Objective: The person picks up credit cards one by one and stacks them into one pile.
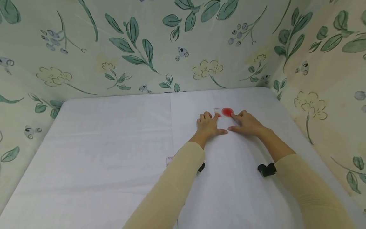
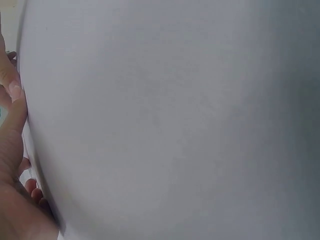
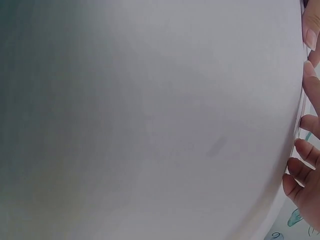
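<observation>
Near the far right of the table in the head view lies a small flat printed card (image 1: 227, 112) with a red round patch and faint lettering. A plain white area adjoins it on the near side; whether it is part of the card I cannot tell. My left hand (image 1: 207, 125) touches the card's left part with the index finger, thumb stretched along the near side. From the right, my right hand (image 1: 247, 123) touches near the red patch with its index finger. Both thumb tips almost meet. In the wrist views, the left hand (image 2: 15, 150) and right hand (image 3: 307, 165) show only at the edges.
A white cloth (image 1: 100, 152) with creases covers the table. Another printed piece (image 1: 169, 160) is partly hidden behind the left sleeve (image 1: 171, 184). A black wrist device (image 1: 267, 170) sits by the right cuff. Leaf-patterned walls (image 1: 137, 47) stand behind and beside the table.
</observation>
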